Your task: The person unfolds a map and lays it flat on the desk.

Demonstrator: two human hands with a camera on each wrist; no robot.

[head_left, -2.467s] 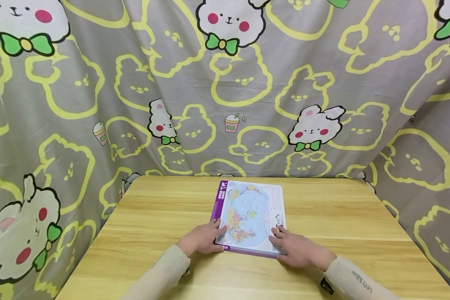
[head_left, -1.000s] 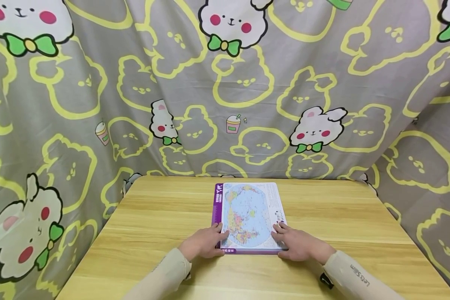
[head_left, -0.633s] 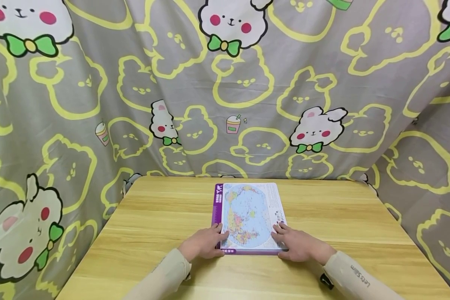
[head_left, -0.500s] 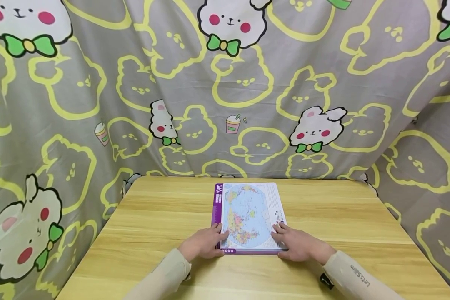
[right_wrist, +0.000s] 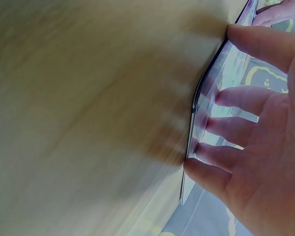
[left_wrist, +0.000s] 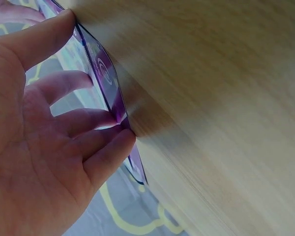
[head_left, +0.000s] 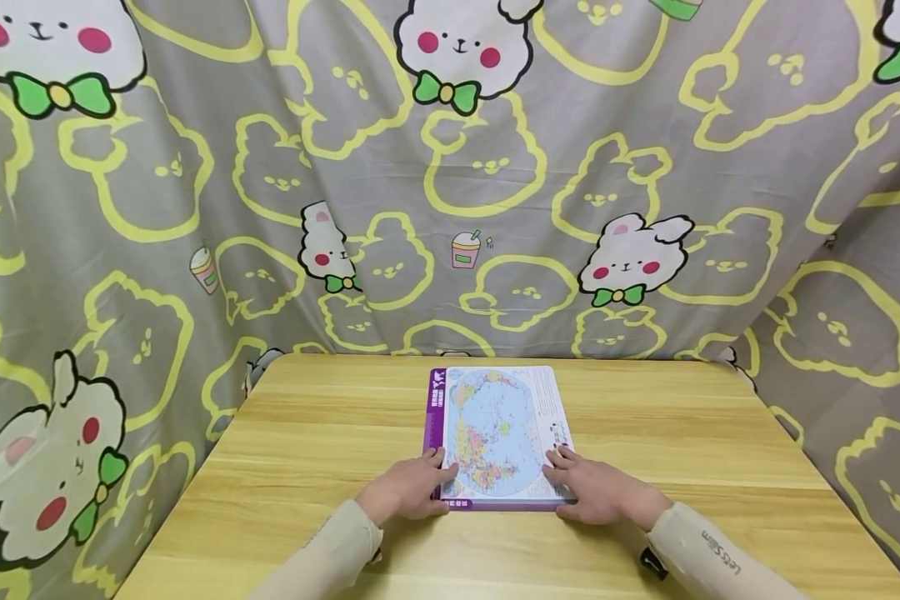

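Note:
A flat world map board (head_left: 495, 433) with a purple border lies on the table, its sides nearly in line with the table. At its near left corner my left hand (head_left: 408, 483) rests with fingers spread, touching the edge. My right hand (head_left: 596, 490) lies likewise against the near right corner. In the left wrist view, the thumb and fingertips of the left hand (left_wrist: 44, 142) meet the purple edge of the board (left_wrist: 104, 73). The right wrist view has the right hand (right_wrist: 255, 128) with its fingertips along the board's rim (right_wrist: 214, 73).
The wooden table (head_left: 307, 417) spreads out on both sides of the board. Behind it and at both sides hangs a grey curtain (head_left: 390, 187) with rabbit prints. A small black piece (head_left: 652, 563) shows under the right sleeve.
Since the oldest frame the board has turned a little, from slanted to squared with the table, both hands moving slightly with it. Over the last second, board and hands stay still.

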